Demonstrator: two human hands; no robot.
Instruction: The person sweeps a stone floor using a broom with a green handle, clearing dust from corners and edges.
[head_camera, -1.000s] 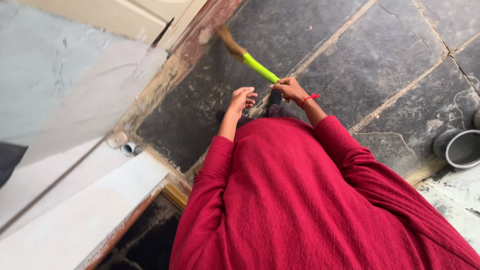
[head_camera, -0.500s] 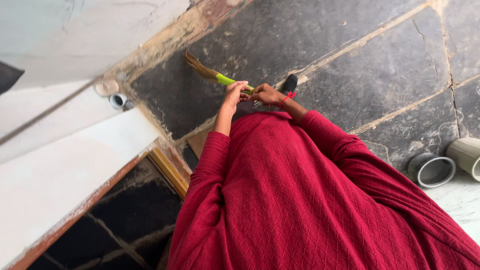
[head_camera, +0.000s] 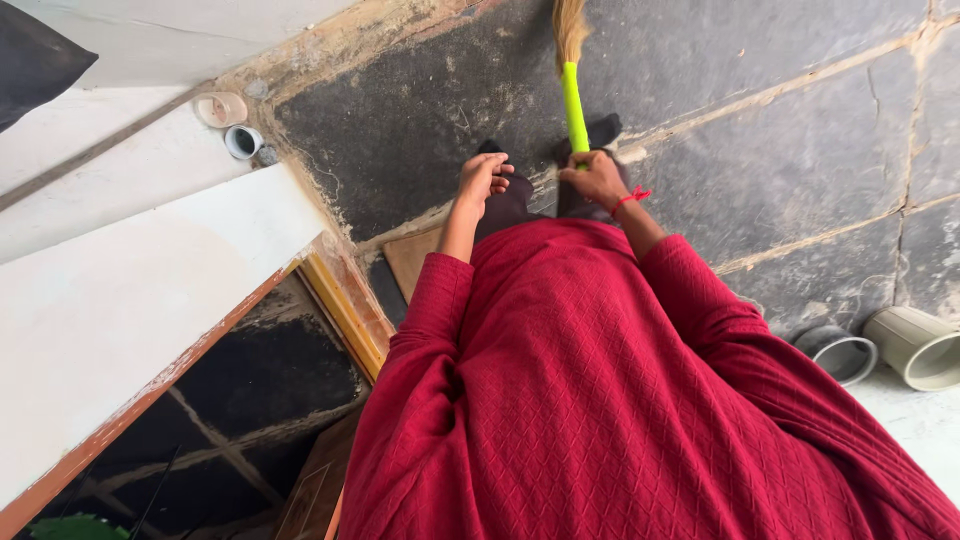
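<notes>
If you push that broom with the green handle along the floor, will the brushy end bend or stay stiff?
The broom has a straight green handle, so that part probably stays stiff. The straw-coloured bristles look thin and soft, so they would likely bend against the dark stone floor. It seems light: the right hand holds it alone.

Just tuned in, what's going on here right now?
A person in a red quilted top stands on a dark stone floor and holds a broom by its bright green handle in the right hand, bristles pointing away along the floor. The left hand is loosely curled beside it, off the handle. Two grey pipe pieces lie at the right.
</notes>
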